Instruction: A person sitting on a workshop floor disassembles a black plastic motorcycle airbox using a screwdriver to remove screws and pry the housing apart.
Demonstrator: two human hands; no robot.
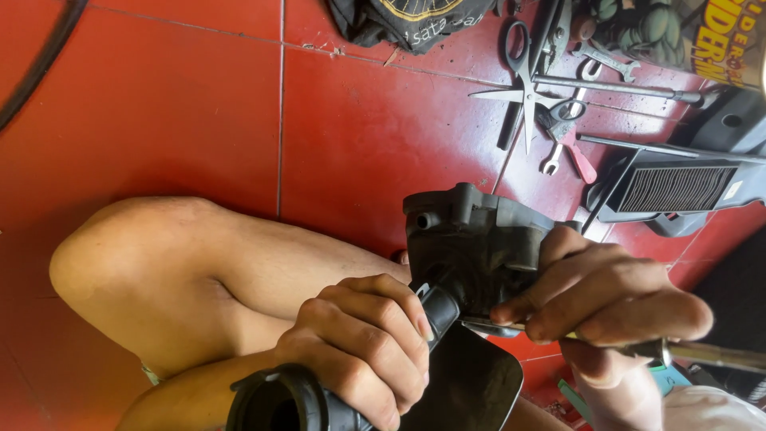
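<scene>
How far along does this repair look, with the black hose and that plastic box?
Already out on the red floor: scissors, wrenches and a ribbed black cover. In hand: the left hand grips the black rubber hose at the black plastic housing, while the right hand works a metal tool at the joint. Whether the joint is tight cannot be told.

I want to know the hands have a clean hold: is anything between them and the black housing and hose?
Nothing visible. The left hand wraps the rubber hose directly; the right hand rests against the black housing, holding a metal tool.
</scene>
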